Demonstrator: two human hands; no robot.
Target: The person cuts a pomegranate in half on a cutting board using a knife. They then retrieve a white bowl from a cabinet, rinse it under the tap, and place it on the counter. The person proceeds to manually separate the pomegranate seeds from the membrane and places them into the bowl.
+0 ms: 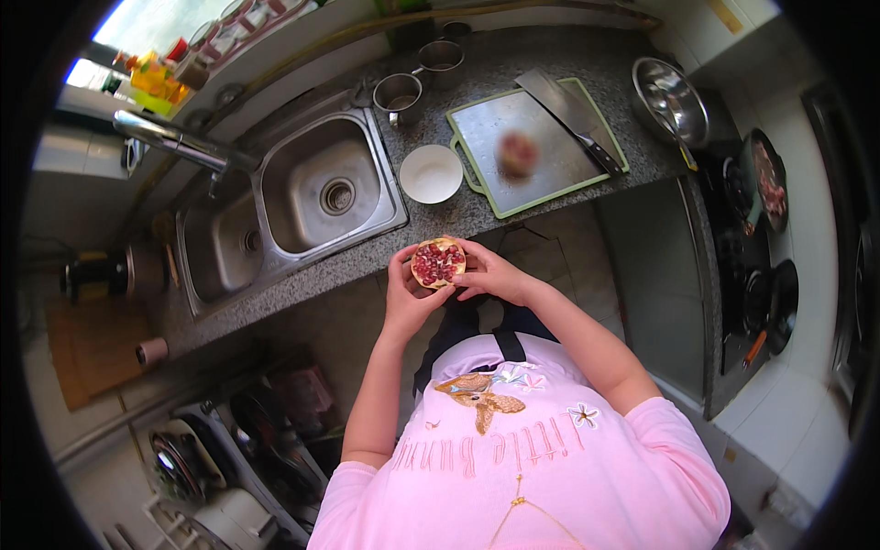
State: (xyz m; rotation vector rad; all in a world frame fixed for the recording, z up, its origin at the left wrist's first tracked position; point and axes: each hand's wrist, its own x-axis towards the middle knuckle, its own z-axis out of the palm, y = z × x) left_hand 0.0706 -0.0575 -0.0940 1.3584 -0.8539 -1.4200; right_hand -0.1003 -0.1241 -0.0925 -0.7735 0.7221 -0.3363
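Between my two hands is a pomegranate half [438, 262], its cut face with red seeds turned up, just off the counter's front edge. My left hand [414, 292] cups its left and lower side. On its right side rest the fingers of my right hand [489, 273]. Beyond, a white bowl [431, 174] stands on the counter. Beside the bowl lies a green-rimmed cutting board [543, 189] with another pomegranate half [518, 152] on it, slightly blurred. A cleaver [564, 110] with a dark handle lies across the board's right part.
A double steel sink [313, 155] with a faucet [172, 141] is at the left. Steel cups [399, 94] stand behind the bowl. At the right are a steel basin [670, 96] with a utensil, and a stove with a pan of meat [771, 182] and a second pan [784, 309].
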